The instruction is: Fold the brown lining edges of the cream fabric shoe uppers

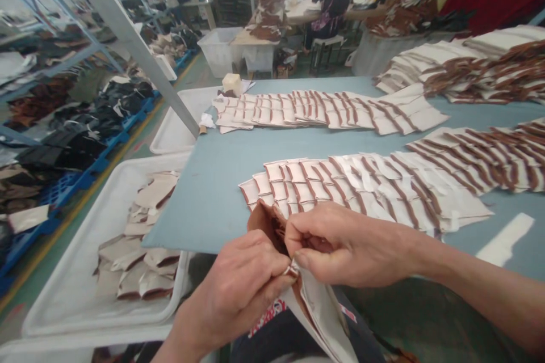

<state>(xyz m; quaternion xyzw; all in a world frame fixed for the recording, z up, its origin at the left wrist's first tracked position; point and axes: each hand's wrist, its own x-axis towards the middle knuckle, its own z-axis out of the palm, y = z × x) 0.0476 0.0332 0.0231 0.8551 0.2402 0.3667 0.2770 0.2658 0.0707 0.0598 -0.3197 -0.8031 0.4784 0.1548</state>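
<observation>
My left hand (242,283) and my right hand (349,247) meet at the near edge of the blue table (221,193), both closed in a pinch on one brown and cream leather piece (313,303). Its brown side folds up between my fingers and its cream side hangs down toward my lap. Just beyond my hands lies an overlapping row of cream pieces with brown edging (361,187).
More fanned rows of pieces (323,109) and stacks (468,65) cover the table's middle and far right. A white tray of loose pieces (76,272) stands at my left, another white tray (179,125) behind it. A grey slanted post (128,34) and shelves of dark material rise on the left. People work at far tables.
</observation>
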